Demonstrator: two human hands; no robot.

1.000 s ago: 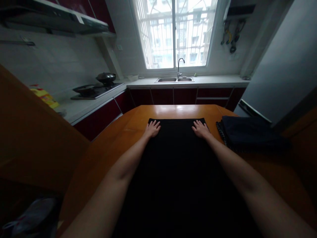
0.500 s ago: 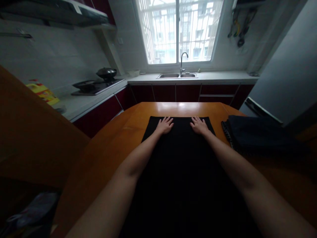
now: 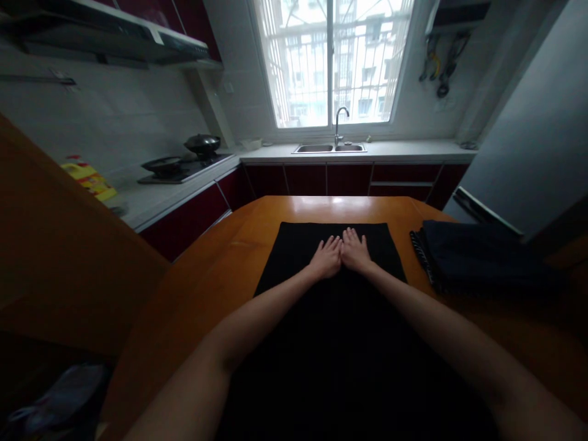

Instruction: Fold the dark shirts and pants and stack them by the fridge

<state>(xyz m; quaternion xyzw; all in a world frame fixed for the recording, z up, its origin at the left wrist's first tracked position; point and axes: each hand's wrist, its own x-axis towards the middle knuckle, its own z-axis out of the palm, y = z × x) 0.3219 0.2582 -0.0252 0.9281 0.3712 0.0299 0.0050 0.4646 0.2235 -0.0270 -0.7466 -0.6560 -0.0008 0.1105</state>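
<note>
A long piece of black cloth point(image 3: 340, 331) lies spread flat down the middle of the wooden table point(image 3: 215, 260), its straight far edge short of the table's far side. Near that far end my left hand point(image 3: 327, 256) rests palm down on the cloth, fingers stretched out. My right hand point(image 3: 355, 250) lies flat right beside it, the two hands touching at their inner edges. Neither hand grips anything. The cloth's near part is too dark to make out details.
A folded stack of dark blue and black cloth point(image 3: 478, 254) lies on the table's right side. Beyond the table are a counter with a sink point(image 3: 315, 149), a stove with pans point(image 3: 202, 144), and a yellow jug point(image 3: 89, 180). A fridge point(image 3: 519, 141) stands at the right.
Both hands have slid inward across the cloth from near its two sides and slightly toward me, now meeting in the middle. The view has tilted up a little.
</note>
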